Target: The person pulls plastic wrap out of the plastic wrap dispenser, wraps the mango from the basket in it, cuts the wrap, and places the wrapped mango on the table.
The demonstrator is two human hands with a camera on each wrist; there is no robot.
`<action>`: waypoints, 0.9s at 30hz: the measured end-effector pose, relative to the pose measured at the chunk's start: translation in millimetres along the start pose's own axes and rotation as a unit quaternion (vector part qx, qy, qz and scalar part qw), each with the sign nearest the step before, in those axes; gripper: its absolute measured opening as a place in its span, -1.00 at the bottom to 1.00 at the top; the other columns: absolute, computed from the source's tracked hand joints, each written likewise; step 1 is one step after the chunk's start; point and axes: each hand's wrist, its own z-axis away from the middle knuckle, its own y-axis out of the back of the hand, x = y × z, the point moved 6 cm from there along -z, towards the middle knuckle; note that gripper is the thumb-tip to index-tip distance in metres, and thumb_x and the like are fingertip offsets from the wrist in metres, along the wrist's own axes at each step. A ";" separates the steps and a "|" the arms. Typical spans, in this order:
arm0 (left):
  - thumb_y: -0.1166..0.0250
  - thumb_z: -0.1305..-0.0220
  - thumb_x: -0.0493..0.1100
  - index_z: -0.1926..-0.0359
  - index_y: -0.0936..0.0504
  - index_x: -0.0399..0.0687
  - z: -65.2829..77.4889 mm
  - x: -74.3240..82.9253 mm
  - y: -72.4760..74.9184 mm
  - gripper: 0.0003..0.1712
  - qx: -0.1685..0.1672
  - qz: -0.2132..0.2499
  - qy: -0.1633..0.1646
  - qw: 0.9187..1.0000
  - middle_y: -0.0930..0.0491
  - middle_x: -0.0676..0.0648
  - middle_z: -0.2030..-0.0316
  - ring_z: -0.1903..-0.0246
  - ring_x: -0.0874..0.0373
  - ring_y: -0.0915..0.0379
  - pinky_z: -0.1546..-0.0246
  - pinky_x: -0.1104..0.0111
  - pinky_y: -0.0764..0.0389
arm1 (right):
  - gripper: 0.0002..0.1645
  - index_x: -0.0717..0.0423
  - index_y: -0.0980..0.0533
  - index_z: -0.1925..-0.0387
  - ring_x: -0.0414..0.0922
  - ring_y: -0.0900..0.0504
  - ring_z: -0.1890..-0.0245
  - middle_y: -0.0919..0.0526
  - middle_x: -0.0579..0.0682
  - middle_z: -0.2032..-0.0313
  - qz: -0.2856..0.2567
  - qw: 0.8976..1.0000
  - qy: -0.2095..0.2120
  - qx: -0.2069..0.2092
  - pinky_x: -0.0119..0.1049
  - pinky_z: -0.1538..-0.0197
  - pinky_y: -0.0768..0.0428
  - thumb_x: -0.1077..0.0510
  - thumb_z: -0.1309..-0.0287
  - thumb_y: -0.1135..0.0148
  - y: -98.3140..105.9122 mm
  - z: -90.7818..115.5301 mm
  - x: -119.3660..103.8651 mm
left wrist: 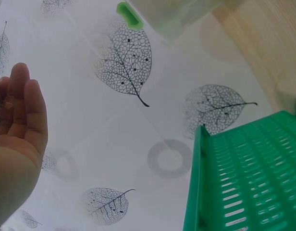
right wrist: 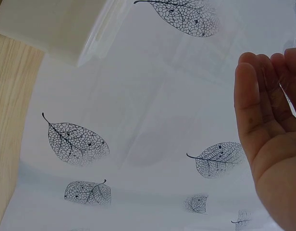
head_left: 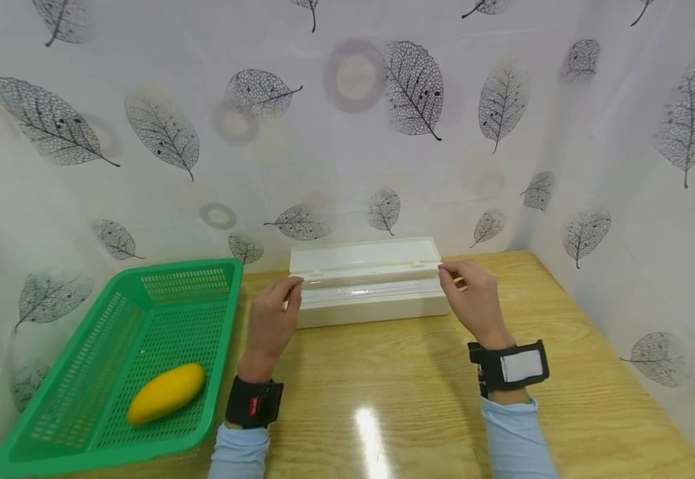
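A long white cling film dispenser (head_left: 377, 311) stands at the back of the table with its lid (head_left: 365, 251) raised. Shiny clear cling film (head_left: 359, 291) shows inside it. My left hand (head_left: 271, 326) is at the dispenser's left end, thumb and fingertips pinching the film's edge. At the right end, my right hand (head_left: 473, 299) pinches the other edge the same way. A glossy strip of film (right wrist: 291, 103) shows by the right fingers in the right wrist view. The film between the hands is see-through and hard to make out.
To the left is a green plastic basket (head_left: 223, 372) holding a yellow mango-like fruit (head_left: 166, 394). A leaf-patterned white curtain (head_left: 347, 153) hangs right behind the wooden table (head_left: 383, 379) and along its sides. A small green piece (left wrist: 129, 16) shows near the dispenser's end.
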 end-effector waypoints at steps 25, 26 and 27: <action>-0.31 -0.28 -0.39 0.17 -0.67 -0.31 -1.1 2.1 3.5 -0.89 0.002 0.000 -0.008 1.000 -0.62 -0.16 0.40 0.43 0.03 -0.54 0.45 0.21 -0.58 | -0.87 0.31 -0.68 0.25 -0.06 -0.63 0.39 -0.70 0.16 0.36 -0.003 1.000 0.012 0.001 -0.60 0.32 -0.53 0.42 -0.16 -0.28 2.8 -0.9 -4.4; -0.30 -0.29 -0.39 0.17 -0.67 -0.30 -1.1 2.2 3.6 -0.89 0.001 0.000 -0.008 1.000 -0.62 -0.16 0.40 0.43 0.04 -0.54 0.45 0.21 -0.58 | -0.87 0.31 -0.68 0.25 -0.06 -0.63 0.38 -0.70 0.16 0.36 -0.002 1.000 0.011 0.001 -0.57 0.32 -0.55 0.42 -0.16 -0.28 2.8 -0.7 -4.3; -0.30 -0.29 -0.39 0.17 -0.67 -0.30 -1.1 2.5 3.8 -0.89 0.001 0.001 -0.008 1.000 -0.62 -0.16 0.40 0.43 0.04 -0.54 0.45 0.21 -0.58 | -0.87 0.31 -0.68 0.25 -0.06 -0.63 0.38 -0.70 0.15 0.35 -0.002 1.000 0.010 0.001 -0.52 0.34 -0.57 0.42 -0.17 -0.28 2.7 -0.6 -4.1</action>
